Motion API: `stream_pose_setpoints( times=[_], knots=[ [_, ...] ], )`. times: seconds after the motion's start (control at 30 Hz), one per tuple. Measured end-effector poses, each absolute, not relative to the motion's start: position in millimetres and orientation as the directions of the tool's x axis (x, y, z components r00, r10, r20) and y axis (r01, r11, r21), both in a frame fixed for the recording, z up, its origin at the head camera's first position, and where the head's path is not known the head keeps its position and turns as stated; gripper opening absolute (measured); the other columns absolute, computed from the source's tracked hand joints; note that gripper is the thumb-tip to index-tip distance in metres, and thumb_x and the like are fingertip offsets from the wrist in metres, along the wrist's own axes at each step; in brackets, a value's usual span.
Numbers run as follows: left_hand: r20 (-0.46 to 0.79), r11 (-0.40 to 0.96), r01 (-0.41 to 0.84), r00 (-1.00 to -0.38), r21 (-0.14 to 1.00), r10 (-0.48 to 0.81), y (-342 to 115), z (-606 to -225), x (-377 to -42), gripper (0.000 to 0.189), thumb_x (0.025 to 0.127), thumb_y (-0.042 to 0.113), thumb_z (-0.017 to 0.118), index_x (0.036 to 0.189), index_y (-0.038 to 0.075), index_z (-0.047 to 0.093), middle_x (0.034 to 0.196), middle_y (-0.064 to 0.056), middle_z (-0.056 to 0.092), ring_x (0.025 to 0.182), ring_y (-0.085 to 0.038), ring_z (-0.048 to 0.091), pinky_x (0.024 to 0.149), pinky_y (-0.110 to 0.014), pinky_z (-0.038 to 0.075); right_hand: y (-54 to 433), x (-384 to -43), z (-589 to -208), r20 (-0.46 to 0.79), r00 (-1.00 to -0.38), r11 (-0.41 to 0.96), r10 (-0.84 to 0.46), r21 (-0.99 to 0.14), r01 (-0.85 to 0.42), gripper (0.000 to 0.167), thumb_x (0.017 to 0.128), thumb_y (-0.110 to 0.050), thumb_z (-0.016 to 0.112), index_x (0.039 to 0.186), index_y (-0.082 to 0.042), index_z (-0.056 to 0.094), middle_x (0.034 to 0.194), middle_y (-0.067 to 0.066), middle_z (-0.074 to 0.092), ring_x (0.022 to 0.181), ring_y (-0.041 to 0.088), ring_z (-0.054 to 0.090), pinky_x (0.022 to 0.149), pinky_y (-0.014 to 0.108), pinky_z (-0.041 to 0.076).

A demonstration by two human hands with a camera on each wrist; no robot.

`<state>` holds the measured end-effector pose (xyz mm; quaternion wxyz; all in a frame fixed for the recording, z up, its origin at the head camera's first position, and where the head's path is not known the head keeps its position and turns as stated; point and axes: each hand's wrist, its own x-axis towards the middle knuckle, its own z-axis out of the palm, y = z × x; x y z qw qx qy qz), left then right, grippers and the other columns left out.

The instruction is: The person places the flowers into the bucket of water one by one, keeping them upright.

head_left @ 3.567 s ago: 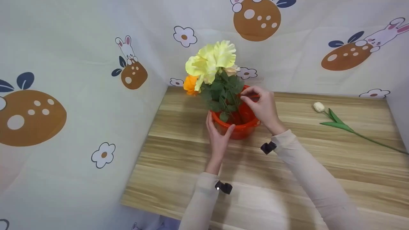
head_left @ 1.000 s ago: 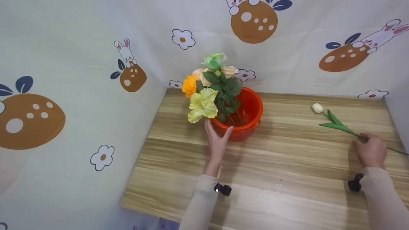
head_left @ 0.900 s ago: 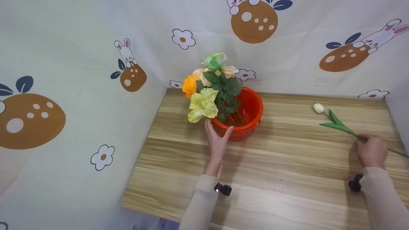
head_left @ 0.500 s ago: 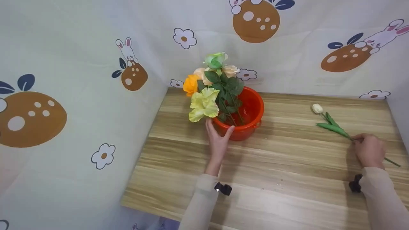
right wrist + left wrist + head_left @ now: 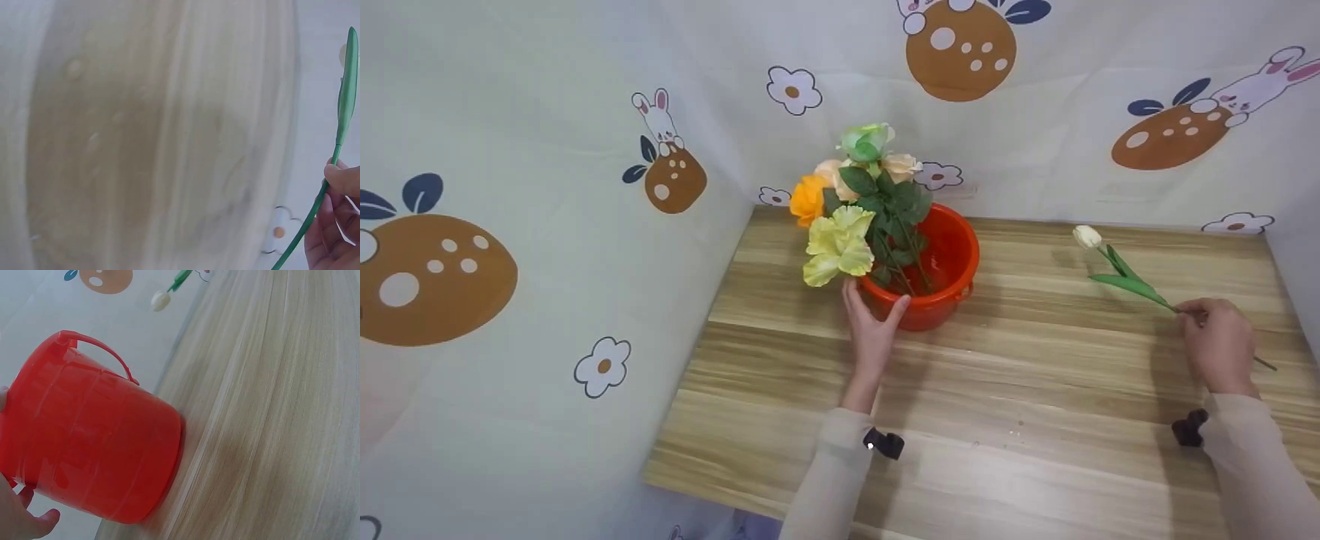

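My right hand pinches the green stem of a white tulip between thumb and fingers, at the right of the table. Its bloom hangs above its own shadow, and the stem's end pokes out behind the hand. In the right wrist view, thumb and fingertips close on the tulip stem below a long leaf. My left hand holds the near left side of a red bucket, thumb at the rim. Standing in the bucket are a yellow flower, an orange flower, a green rose and peach blooms.
The bucket stands on a wood-grain table, towards the back left, its small handle folded at the side. Printed cloth walls with rabbits and flowers border the table at the back, left and right.
My right hand left the bucket flowers, went right and took hold of the tulip, then raised it off the table, slightly left and away. The yellow bloom dropped lower. My left hand stays at the bucket.
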<state>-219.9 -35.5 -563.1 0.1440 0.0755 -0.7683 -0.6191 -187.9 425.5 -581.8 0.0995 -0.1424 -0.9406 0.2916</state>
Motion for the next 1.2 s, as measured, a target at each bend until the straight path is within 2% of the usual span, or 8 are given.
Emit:
stream_pose_setpoints(
  times=[0.1,0.23,0.37,0.57,0.83,1.03,1.2],
  knots=[
    [0.133,0.218,0.069,-0.947,0.973,-0.292,-35.3,-563.4,-219.6,0.103,0.081,0.039,0.081,0.156,0.0,0.021,0.164,-0.019,0.021,0.154,-0.033,0.019,0.126,-0.05,0.02,420.4,-188.4,-576.2,0.136,-0.936,0.788,0.326,-0.586,0.189,0.021,0.098,-0.007,0.055,0.109,0.004,0.069,0.11,0.025,0.062,0.086,0.013,0.051,0.068,0.02,0.035],
    [0.132,0.213,0.07,-0.947,0.974,-0.294,-34.7,-563.7,-219.7,0.103,0.081,0.037,0.081,0.156,0.0,0.022,0.164,-0.02,0.022,0.154,-0.033,0.019,0.126,-0.05,0.02,414.8,-189.4,-569.3,0.197,-0.927,0.792,0.32,-0.593,0.147,0.019,0.097,-0.006,0.058,0.106,0.004,0.071,0.105,0.024,0.063,0.077,-0.013,0.037,0.066,0.017,0.034],
    [0.149,0.222,0.084,-0.943,0.971,-0.296,-34.2,-564.5,-220.7,0.101,0.081,0.033,0.082,0.156,0.0,0.022,0.163,-0.019,0.023,0.153,-0.033,0.021,0.126,-0.05,0.021,408.4,-191.6,-563.4,0.256,-0.91,0.794,0.325,-0.597,0.115,0.016,0.095,-0.004,0.061,0.104,0.005,0.071,0.104,0.025,0.064,0.074,-0.023,0.03,0.068,0.017,0.033],
    [0.162,0.233,0.092,-0.939,0.968,-0.303,-33.8,-564.4,-221.0,0.1,0.082,0.03,0.082,0.155,-0.002,0.023,0.162,-0.02,0.024,0.152,-0.034,0.023,0.125,-0.05,0.023,395.1,-194.3,-551.4,0.292,-0.892,0.786,0.346,-0.608,0.107,0.016,0.096,-0.004,0.061,0.105,0.003,0.072,0.106,0.023,0.064,0.075,-0.026,0.029,0.071,0.014,0.032],
    [0.133,0.235,0.061,-0.944,0.97,-0.303,-33.9,-563.7,-219.4,0.102,0.082,0.037,0.081,0.155,-0.002,0.022,0.163,-0.021,0.022,0.153,-0.035,0.022,0.126,-0.05,0.022,365.0,-200.1,-526.8,0.338,-0.873,0.752,0.353,-0.657,0.05,0.017,0.096,-0.005,0.061,0.109,0.003,0.07,0.104,0.017,0.063,0.078,-0.022,0.034,0.074,0.006,0.032],
    [0.12,0.232,0.049,-0.946,0.972,-0.302,-34.1,-563.3,-218.9,0.103,0.082,0.038,0.081,0.156,-0.001,0.021,0.164,-0.02,0.021,0.153,-0.034,0.021,0.126,-0.05,0.021,329.5,-209.3,-502.2,0.411,-0.86,0.71,0.303,-0.699,-0.084,0.017,0.096,-0.004,0.062,0.106,0.008,0.067,0.099,0.018,0.062,0.082,-0.019,0.04,0.076,0.0,0.034],
    [0.129,0.225,0.06,-0.943,0.973,-0.306,-34.3,-564.1,-220.4,0.1,0.082,0.031,0.081,0.156,-0.001,0.022,0.164,-0.02,0.021,0.153,-0.033,0.021,0.126,-0.049,0.021,293.9,-222.0,-482.9,0.489,-0.84,0.654,0.237,-0.719,-0.234,0.015,0.094,-0.002,0.063,0.104,0.009,0.066,0.096,0.015,0.063,0.084,-0.016,0.047,0.078,0.001,0.039]
  ],
)
